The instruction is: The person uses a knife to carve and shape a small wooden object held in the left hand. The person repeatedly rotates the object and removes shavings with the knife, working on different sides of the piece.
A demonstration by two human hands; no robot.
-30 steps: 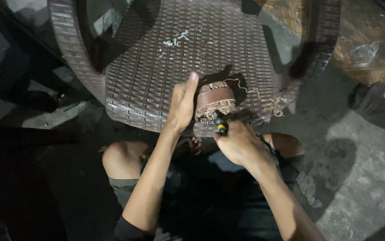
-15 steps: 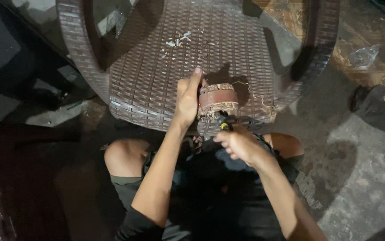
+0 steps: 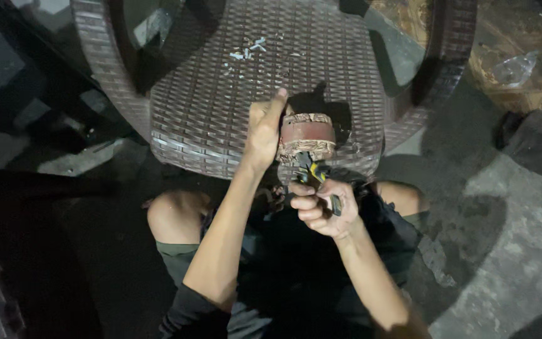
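Head view shows your left hand (image 3: 263, 135) steadying a round copper-wound motor core (image 3: 307, 139) at the front edge of the brown wicker chair (image 3: 221, 100), fingers closed against its side. Your right hand (image 3: 321, 207) is wrapped tight on yellow-handled pliers (image 3: 312, 172) biting its lower windings. You seem mid-pull on wire; next needs a firm, braced tug. Plier tips and 1 handle are hidden.

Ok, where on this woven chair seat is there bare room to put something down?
The woven seat is bare on its left half, between the left armrest and the left hand. The far middle holds pale scraps. The near right is crowded: the copper-wound part, the pliers and the right hand.
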